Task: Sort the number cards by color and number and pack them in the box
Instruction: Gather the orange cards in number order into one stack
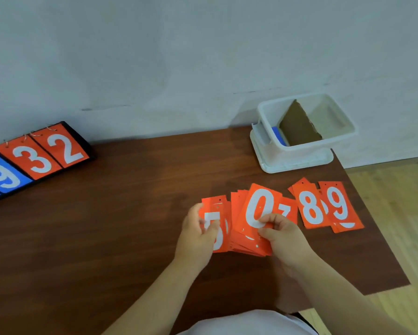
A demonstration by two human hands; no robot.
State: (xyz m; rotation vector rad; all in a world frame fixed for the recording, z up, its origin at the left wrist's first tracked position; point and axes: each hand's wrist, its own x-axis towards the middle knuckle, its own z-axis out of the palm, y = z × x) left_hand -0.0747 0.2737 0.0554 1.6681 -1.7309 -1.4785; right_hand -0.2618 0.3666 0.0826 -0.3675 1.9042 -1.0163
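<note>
Orange number cards lie on the brown table [106, 226]. My left hand [198, 232] pinches a small stack topped by a 5 card [215, 213]. Just right of it, my right hand [281, 234] grips a thick fanned stack with a 0 card [260, 206] on top; a 7 card [287, 210] peeks out behind it. Farther right, an 8 card [310, 205] and a 9 card [339, 204] rest on the table in small piles. The white plastic box [300, 160] stands at the back right with a cardboard divider [297, 125] and blue cards [278, 136] in its left compartment.
A black flip scoreboard [34, 155] showing blue 9 and orange 3 and 2 leans against the wall at the back left. The table's right edge runs close to the 9 card, with wooden floor [396, 213] beyond. A grey wall rises behind.
</note>
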